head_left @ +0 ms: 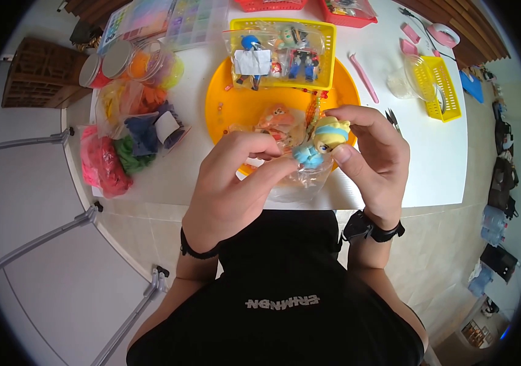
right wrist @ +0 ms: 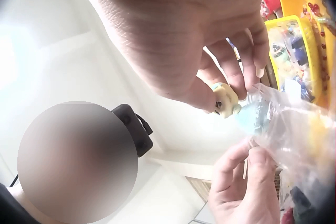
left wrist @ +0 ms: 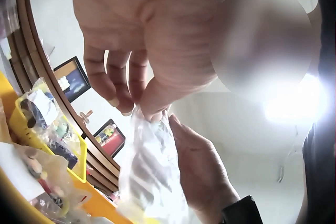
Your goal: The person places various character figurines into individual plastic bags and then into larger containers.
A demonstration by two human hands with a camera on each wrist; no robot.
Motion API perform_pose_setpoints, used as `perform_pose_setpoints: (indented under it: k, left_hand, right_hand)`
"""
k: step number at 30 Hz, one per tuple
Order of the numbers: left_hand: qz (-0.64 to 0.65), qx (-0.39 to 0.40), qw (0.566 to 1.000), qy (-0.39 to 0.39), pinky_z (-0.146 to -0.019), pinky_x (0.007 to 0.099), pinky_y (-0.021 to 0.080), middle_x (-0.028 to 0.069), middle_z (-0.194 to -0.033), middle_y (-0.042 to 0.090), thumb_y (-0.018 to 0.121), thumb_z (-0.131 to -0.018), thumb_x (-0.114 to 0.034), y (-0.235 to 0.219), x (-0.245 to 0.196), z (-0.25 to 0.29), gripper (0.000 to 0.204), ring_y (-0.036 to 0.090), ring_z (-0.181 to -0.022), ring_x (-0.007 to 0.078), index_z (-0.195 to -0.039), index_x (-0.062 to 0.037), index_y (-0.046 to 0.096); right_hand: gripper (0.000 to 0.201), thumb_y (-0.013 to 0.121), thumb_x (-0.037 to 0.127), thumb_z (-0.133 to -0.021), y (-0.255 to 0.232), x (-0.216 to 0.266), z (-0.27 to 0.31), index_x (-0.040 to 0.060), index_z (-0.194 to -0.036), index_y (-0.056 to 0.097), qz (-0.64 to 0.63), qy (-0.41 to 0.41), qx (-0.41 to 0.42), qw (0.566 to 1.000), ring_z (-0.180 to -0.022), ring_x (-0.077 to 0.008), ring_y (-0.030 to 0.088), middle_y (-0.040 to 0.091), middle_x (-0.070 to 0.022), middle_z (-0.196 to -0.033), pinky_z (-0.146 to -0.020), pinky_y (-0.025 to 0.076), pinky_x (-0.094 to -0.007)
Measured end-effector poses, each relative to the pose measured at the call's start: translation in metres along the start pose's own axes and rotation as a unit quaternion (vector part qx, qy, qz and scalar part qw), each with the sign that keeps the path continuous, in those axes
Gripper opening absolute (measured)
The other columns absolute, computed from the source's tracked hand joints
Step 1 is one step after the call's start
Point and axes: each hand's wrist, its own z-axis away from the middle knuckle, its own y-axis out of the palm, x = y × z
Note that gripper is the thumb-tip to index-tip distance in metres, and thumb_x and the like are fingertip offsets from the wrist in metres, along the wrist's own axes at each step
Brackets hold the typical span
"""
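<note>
My right hand (head_left: 377, 163) pinches a small doll figurine (head_left: 330, 135) by its head, between thumb and fingers. The figurine has yellow hair, a light blue headband and a light blue body. Its lower part is inside a clear plastic bag (right wrist: 294, 121), while the head is out in the air. In the left wrist view, my left hand (left wrist: 152, 40) pinches the edge of that bag with thumb and fingertips, and the bag hangs down. Behind the hands, an orange bagged figure (head_left: 277, 121) lies in a round orange tray (head_left: 216, 100).
A yellow basket (head_left: 329, 61) with bagged figures (head_left: 275, 58) sits on the tray's far side. Bags of coloured material (head_left: 141, 131) and jars (head_left: 120, 58) stand left. A pink pen-like tool (head_left: 364, 78), black-tipped tweezers (head_left: 393, 119) and another yellow basket (head_left: 445, 91) lie right.
</note>
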Motion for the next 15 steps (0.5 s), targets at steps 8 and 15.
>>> perform_pose_setpoints:
  k: [8,15]
  left_hand:
    - [-0.051,0.031,0.998,0.012,-0.075,0.0330,0.056,0.0104,-0.104,0.061,0.075,-0.077,0.009,-0.0006,0.0097,0.0067,0.030,0.067,-0.088,0.0256,-0.106,0.0021,0.070]
    - [-0.018,0.028,0.999,0.013,-0.075,0.0334,0.056,0.0097,-0.105,0.062,0.075,-0.075,0.011,-0.0028,0.0076,0.0055,0.034,0.067,-0.091,0.0261,-0.106,-0.0005,0.071]
  right_hand:
    - [0.036,0.076,0.005,-0.087,0.0004,-0.0061,0.0056,-0.0011,-0.121,0.067,0.006,-0.001,0.019,1.000,-0.108,-0.0195,0.065,0.072,-0.0103,-0.115,-0.099,0.048,-0.0334]
    - [0.034,0.077,0.007,-0.084,-0.0031,0.0007,0.0020,-0.0003,-0.117,0.069,0.119,-0.020,0.033,0.992,-0.103,-0.0252,0.069,0.073,-0.0136,-0.111,-0.094,0.051,-0.0337]
